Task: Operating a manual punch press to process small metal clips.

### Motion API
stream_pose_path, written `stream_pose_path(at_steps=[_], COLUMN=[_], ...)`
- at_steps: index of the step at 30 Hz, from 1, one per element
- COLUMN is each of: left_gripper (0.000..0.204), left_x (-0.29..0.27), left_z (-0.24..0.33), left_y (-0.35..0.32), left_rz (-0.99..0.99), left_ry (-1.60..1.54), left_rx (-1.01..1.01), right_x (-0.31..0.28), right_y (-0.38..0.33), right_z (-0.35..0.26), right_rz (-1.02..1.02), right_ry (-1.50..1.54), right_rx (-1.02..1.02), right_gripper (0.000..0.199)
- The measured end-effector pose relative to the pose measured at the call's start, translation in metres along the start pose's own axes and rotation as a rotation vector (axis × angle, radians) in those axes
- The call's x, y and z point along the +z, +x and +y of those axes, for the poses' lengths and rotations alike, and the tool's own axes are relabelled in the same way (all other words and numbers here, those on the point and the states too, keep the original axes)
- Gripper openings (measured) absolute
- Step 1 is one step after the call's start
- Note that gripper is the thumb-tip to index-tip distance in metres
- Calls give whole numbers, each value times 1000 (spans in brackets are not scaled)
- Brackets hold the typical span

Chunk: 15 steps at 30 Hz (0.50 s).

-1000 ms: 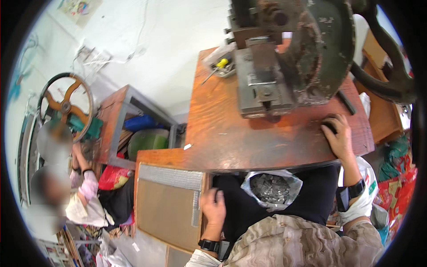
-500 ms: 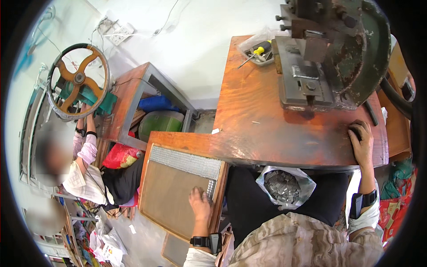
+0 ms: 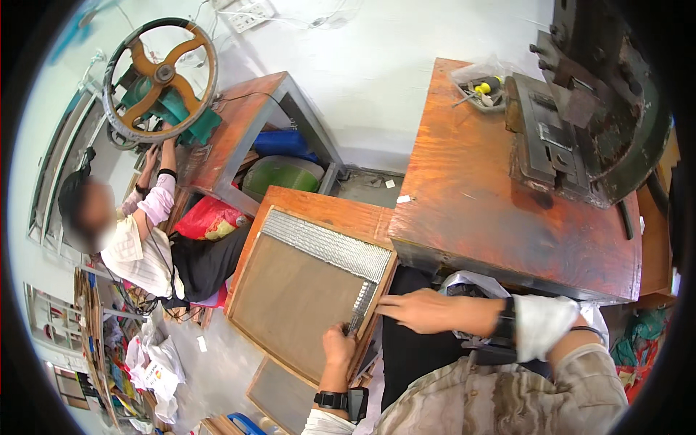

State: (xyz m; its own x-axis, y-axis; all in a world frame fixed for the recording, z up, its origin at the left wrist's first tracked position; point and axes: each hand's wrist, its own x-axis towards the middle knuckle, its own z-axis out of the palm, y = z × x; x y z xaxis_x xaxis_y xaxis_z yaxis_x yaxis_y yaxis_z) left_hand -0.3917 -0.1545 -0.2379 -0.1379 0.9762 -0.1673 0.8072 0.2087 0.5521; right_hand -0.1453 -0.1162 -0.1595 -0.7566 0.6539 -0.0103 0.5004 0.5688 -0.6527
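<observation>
A shallow wooden-framed tray [image 3: 290,290] lies tilted to my left, with a brown flat bottom. Rows of small silvery metal pieces [image 3: 326,243] fill its far side, and a short column of the same pieces [image 3: 362,303] runs down its right side. My left hand [image 3: 338,345] is over the tray's near right part, fingers curled together at the lower end of that column; what they hold, if anything, is hidden. Across my lap reaches my right hand [image 3: 420,312], fingers stretched toward the tray's right rim, with nothing visible in them.
A heavy metal press [image 3: 580,130] stands on the wooden bench [image 3: 464,203], beside a bag-lined container with a yellow-black screwdriver [image 3: 487,85]. A plastic bag [image 3: 475,281] sits on my lap, partly behind my right arm. At left another person works by a handwheel [image 3: 165,74].
My right hand has left the bench edge and come left across my lap to the tray's right rim. My left hand has moved down along the column. The view has shifted.
</observation>
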Motion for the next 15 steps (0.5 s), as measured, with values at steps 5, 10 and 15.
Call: stream_pose_path(at_steps=[5,10,15], left_gripper=[22,23,25], left_x=[7,-20,-5], left_z=[-27,-42,3], left_y=[-1,21,64], left_rz=[-56,138,46], left_ry=[27,-112,-31], left_rx=[-30,-74,163], right_x=[49,65,51], right_y=[81,77,71], right_z=[23,29,30], right_rz=[-212,-164,-122], right_ry=[-282,-287,-190], right_rx=[113,120,154], right_gripper=[48,42,36])
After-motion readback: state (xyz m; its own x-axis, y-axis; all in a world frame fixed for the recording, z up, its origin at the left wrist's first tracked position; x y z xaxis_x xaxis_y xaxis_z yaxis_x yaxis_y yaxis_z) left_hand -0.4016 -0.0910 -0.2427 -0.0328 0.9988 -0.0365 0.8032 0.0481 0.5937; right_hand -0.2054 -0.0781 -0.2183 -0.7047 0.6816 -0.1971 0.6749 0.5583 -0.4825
